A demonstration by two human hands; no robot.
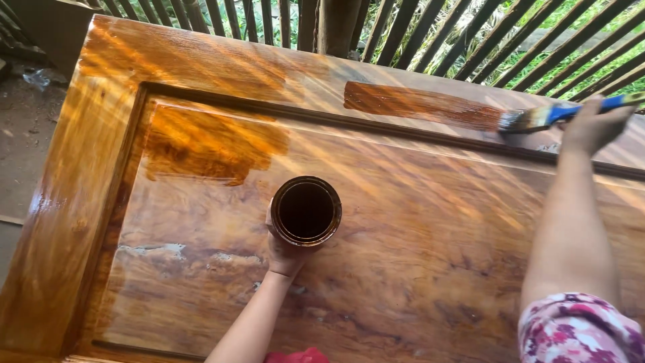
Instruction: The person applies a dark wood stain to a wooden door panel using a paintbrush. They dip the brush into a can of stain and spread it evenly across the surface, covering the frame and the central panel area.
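Your left hand wraps its fingers under an open can of dark stain, held over the wooden door panel; tilt it and stain could slop onto the finished wood. Farther out, your right hand grips the blue-handled paintbrush, bristles touching the upper rail at the end of a fresh dark stripe. Leave that stripe unblended and I'd expect a hard edge.

The can hides most of the left hand (fingers unseen).
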